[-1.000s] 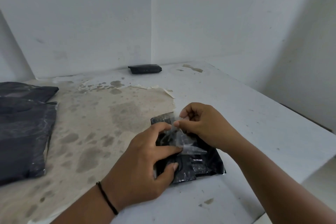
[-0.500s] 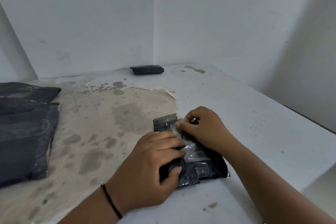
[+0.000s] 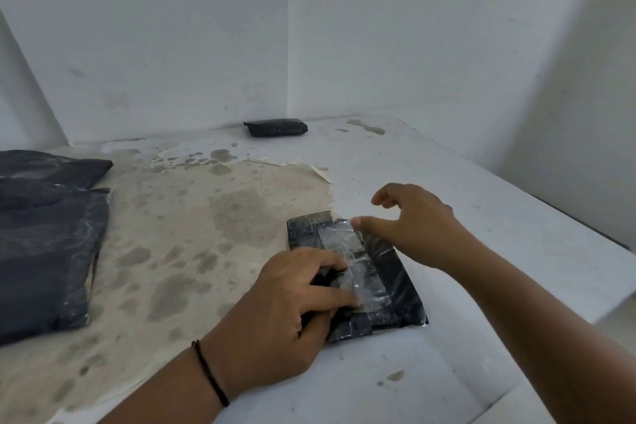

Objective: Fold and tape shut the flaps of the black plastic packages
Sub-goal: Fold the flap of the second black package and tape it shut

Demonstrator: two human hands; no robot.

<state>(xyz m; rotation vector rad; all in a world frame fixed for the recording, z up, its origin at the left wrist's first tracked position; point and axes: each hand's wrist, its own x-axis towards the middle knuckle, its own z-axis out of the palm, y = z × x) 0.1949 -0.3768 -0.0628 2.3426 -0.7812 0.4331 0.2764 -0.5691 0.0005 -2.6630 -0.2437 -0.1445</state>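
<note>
Small black package (image 3: 395, 272) lies flat on the white table (image 3: 481, 251), clear tape (image 3: 358, 265) running along its top. Left hand (image 3: 285, 317) presses down on its near-left side, fingers straight on the tape. Right hand (image 3: 413, 227) hovers over its far edge, fingers loosely spread, thumb touching the tape's far end.

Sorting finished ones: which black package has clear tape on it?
The small black package under both hands; the far one and the left stack show none.

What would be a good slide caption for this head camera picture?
Left hand presses clear tape onto a small black package on the stained white table, right hand thumb at its far end.
</note>
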